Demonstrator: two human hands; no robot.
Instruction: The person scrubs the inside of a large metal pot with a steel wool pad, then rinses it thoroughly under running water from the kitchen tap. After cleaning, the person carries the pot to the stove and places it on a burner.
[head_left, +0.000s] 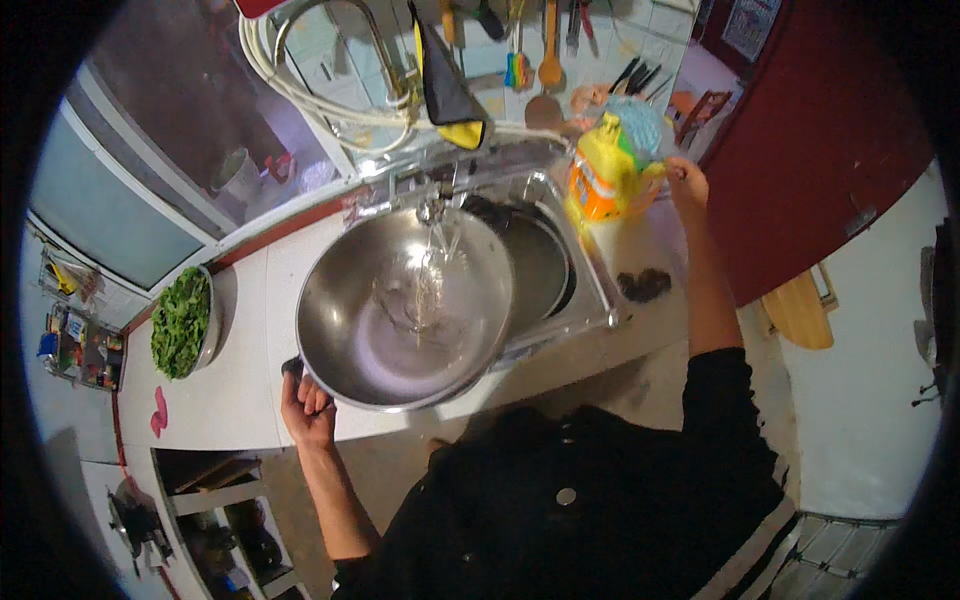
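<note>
My left hand (307, 405) is at the lower left rim of a large stainless steel basin (337, 322), its fingers curled against the outside with something dark beside them. The basin rests over the sink (592, 277), and water runs into it from the faucet (430, 208). At the right, my right hand (688, 184) has its fingers bent next to a yellow and orange plastic jug (596, 184) and a blue mesh-like cloth (636, 127); whether it grips either is unclear. Under the basin's right side, a round pot or bowl (536, 262) sits in the sink, partly hidden.
A bowl of leafy greens (181, 322) and a pink item (159, 412) are on the left counter. A dark scrubber-like clump (643, 285) lies right of the sink. A grey and yellow cloth (446, 90) hangs behind, beside utensils such as a wooden spoon (550, 67). A red door (810, 150) stands at right.
</note>
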